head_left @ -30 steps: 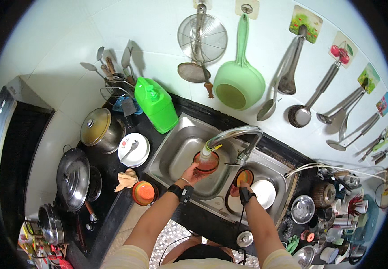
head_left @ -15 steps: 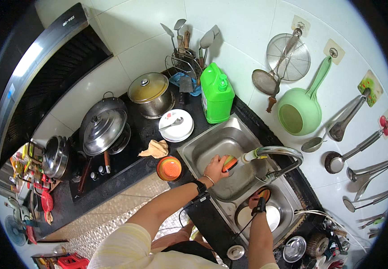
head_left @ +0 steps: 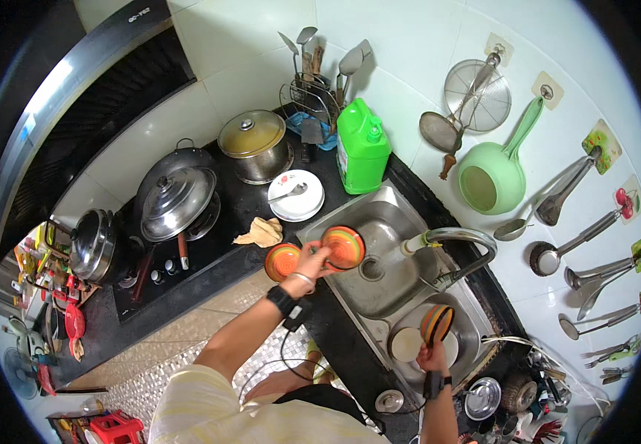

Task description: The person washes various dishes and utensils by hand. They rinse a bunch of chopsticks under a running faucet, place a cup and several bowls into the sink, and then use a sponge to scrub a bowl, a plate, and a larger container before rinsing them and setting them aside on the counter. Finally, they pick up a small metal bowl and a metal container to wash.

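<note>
My left hand (head_left: pixel 311 265) is closed on the rim of an orange striped bowl (head_left: pixel 345 248), whose inside faces up. It hangs over the left edge of the larger sink basin (head_left: pixel 379 288). Just beside it, on the black counter, sits a similar orange bowl (head_left: pixel 283 260). My right hand (head_left: pixel 432 359) grips a second striped bowl (head_left: pixel 437 324), tilted on its side above the smaller basin (head_left: pixel 476 318). Under that bowl lie white dishes (head_left: pixel 407 345) in the smaller basin. The curved faucet (head_left: pixel 476 235) reaches over the larger basin.
A tan cloth (head_left: pixel 260 232) and stacked white plates (head_left: pixel 297 207) with a spoon lie left of the sink. The green jug (head_left: pixel 363 148) stands behind it. A lidded pot (head_left: pixel 254 144) and wok (head_left: pixel 180 196) are on the stove side. Ladles and a green dipper (head_left: pixel 492 181) hang on the wall.
My left hand has moved left with its bowl, from inside the larger basin to over its edge near the counter bowl. My right hand has raised its bowl out of the smaller basin.
</note>
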{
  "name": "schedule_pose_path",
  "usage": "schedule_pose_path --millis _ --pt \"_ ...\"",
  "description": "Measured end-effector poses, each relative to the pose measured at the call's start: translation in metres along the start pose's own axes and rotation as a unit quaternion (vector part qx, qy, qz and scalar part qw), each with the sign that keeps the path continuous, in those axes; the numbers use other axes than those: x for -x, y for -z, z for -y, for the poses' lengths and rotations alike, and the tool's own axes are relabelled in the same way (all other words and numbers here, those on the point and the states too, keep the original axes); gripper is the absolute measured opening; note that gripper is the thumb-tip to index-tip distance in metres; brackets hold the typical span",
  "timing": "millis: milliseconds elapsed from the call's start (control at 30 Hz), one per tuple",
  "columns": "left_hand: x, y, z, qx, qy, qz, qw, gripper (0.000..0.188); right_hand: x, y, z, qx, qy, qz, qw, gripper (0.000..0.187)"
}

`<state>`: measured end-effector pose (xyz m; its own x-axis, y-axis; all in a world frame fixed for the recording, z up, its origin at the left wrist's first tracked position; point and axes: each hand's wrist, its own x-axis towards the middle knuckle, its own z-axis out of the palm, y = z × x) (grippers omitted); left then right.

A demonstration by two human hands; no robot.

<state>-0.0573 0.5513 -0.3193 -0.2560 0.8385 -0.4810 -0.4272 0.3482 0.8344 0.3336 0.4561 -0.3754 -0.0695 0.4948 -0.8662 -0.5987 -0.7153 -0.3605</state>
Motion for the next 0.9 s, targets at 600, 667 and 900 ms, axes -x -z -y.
schedule_pose_path --millis 600,667,900 --pt "-0.015 0.131 -0.026 -0.604 -0.211 -0.161 0.751 0.033 -0.114 -0.180 0.007 0.288 0.130 0.070 0.946 0.034" --pt "-0.016 0.138 -0.020 -0.604 -0.226 -0.148 0.750 0.027 -0.128 -0.171 0.007 0.272 0.131 0.088 0.949 0.031" --pt "-0.011 0.150 -0.019 -0.551 -0.284 -0.151 0.770 0.026 -0.116 -0.187 -0.001 0.290 0.327 0.024 0.899 0.034"
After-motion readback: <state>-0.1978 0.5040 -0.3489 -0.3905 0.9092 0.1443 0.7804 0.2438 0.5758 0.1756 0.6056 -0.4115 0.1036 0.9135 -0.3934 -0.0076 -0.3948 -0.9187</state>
